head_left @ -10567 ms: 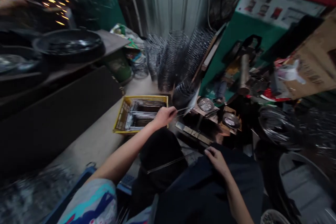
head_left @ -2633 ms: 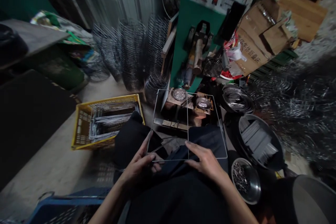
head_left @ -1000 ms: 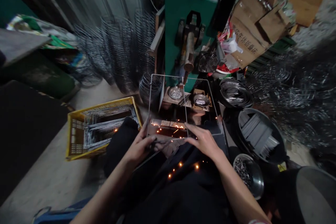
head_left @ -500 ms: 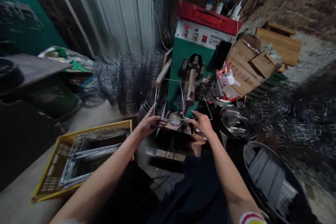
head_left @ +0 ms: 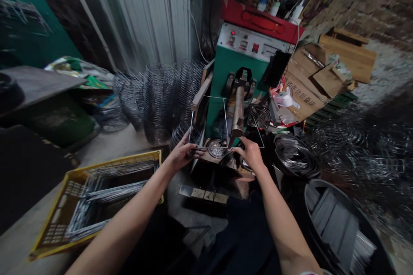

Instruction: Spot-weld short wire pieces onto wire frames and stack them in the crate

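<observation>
A thin rectangular wire frame (head_left: pixel 225 120) with a cross wire stands upright in front of the green machine (head_left: pixel 217 62). At the frame's lower left corner, my left hand (head_left: pixel 182 153) is closed on its wire, with some fingers stretched along the bottom. My right hand (head_left: pixel 251 154) pinches the bottom wire near the cross wire, under the machine's thick round metal arm (head_left: pixel 238 111). Whether the wire touches the tip below that arm, I cannot tell. Between my hands, a round dish (head_left: pixel 217 149) holds small shiny metal bits.
A yellow crate (head_left: pixel 64 180) with wire frames stands at lower left. Stacked wire coils (head_left: pixel 158 103) are behind it. To the right are a coil of flat dark strips (head_left: pixel 295 154) and a black tub (head_left: pixel 309 189) of metal strips. A cardboard box (head_left: pixel 306 90) leans beyond.
The view has shifted slightly, so the machine appears a little farther right. Both hands keep hold of the wire frame in nearly the same pose. A small orange spark near the floor is gone.
</observation>
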A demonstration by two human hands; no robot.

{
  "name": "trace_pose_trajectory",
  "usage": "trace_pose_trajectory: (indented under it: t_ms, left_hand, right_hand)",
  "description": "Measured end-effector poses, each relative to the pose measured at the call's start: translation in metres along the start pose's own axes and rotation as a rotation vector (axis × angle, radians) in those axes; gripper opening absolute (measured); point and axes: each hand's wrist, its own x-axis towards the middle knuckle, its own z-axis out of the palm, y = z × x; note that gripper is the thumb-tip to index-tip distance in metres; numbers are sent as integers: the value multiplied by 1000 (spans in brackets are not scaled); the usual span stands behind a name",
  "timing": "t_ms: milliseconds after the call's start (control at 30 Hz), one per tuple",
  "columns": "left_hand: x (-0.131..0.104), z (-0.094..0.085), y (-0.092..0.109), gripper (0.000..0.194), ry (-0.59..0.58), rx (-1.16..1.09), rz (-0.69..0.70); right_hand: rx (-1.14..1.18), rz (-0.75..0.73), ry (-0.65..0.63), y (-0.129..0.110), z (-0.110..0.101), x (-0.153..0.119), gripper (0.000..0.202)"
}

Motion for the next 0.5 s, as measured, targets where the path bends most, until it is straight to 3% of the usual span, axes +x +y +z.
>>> trace_pose_trajectory:
  t_ms: [200, 300, 400, 500]
  left_hand:
    - [0, -1, -4, 99, 36, -7, -17]
    - [2, 2, -4, 98, 34, 1, -7]
    - [-2, 5, -4, 99, 4, -12, -11]
    - [-27, 7, -10, 102, -28, -31, -4]
  right_hand:
    - [-7, 37, -21, 0, -2, -4, 36]
    - [-22, 79, 103, 12, -12, -5, 53]
    - [54, 330, 276, 27, -26, -10, 66]
    - [201, 471, 244, 28, -33, -27, 54]
